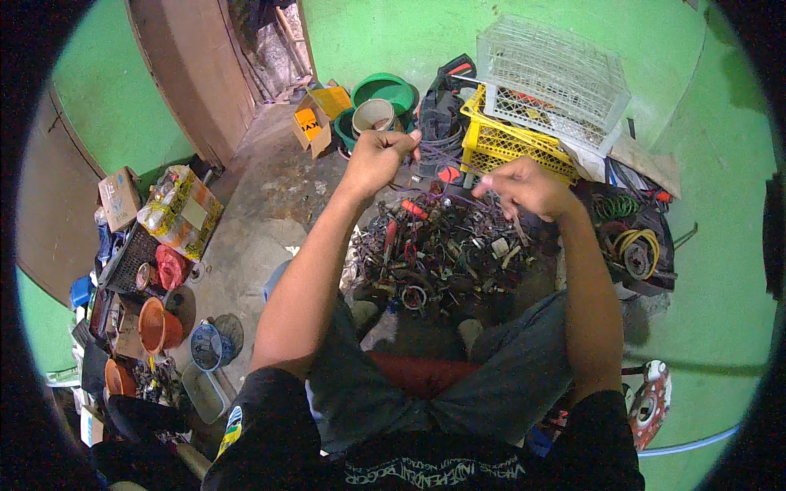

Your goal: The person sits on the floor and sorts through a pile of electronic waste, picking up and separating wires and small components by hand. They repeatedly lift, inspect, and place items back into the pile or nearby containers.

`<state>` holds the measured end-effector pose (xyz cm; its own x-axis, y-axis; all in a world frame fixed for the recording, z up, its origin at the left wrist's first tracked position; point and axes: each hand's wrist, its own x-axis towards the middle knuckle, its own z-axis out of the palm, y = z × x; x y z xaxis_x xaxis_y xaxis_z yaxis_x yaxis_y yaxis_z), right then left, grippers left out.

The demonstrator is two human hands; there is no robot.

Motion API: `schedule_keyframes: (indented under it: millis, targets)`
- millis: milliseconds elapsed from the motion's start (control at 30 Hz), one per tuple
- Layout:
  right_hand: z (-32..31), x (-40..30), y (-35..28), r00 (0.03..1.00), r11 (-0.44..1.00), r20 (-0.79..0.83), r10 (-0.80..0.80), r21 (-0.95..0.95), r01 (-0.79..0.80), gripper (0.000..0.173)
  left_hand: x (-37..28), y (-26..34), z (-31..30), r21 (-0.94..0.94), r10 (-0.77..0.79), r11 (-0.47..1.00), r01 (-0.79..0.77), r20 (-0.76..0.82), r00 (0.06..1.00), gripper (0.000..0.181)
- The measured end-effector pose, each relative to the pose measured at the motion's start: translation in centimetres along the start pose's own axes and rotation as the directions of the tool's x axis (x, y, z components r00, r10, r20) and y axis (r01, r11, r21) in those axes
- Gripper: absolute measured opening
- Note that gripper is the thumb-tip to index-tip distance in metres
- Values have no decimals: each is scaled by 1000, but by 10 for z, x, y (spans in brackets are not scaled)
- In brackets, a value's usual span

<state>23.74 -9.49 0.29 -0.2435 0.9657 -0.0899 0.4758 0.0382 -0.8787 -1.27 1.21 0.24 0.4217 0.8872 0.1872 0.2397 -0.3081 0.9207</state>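
Note:
My left hand (382,158) is raised above the far side of a scrap heap, thumb and fingers pinching a thin purple cord (437,151). The cord runs slantwise across to my right hand (529,191), where the fingertips close around it. More purple strands hang in loops between the hands and reach down to the pile. That pile of mixed small metal and plastic scrap (454,258) lies on the floor before my knees. In it are a red-handled tool (390,234), an orange-red piece (414,209) and a metal ring (413,297).
Yellow (522,144) and white plastic crates (552,86) are stacked against the green wall. Beyond my left hand stand a green basin (384,92) and an open cardboard box (312,126). An orange bucket (161,326) and blue basket (207,347) sit left; coiled hose (638,245) lies right.

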Motion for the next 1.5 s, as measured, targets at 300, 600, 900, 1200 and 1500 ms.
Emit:
schedule_keyframes:
  millis: [300,600,900,1200,1500]
  targets:
    - [22,9,5,970,896,-121,-210,-420,142,15,3,-6,0,-192,-119,976,102,-78,990,39]
    - [-33,16,58,430,896,-817,-385,-220,385,16,18,-23,-18,-381,-215,908,172,-72,974,36]
    - [-21,0,35,720,695,-630,-291,379,612,26,13,-20,-7,-136,-52,990,24,-212,976,34]
    - [35,11,14,988,989,83,130,57,-135,56,10,-17,-11,-391,-90,920,27,-144,985,33]
    - [50,36,7,1000,968,7,-25,249,22,32,1,-8,3,-287,-70,957,50,-61,996,34]
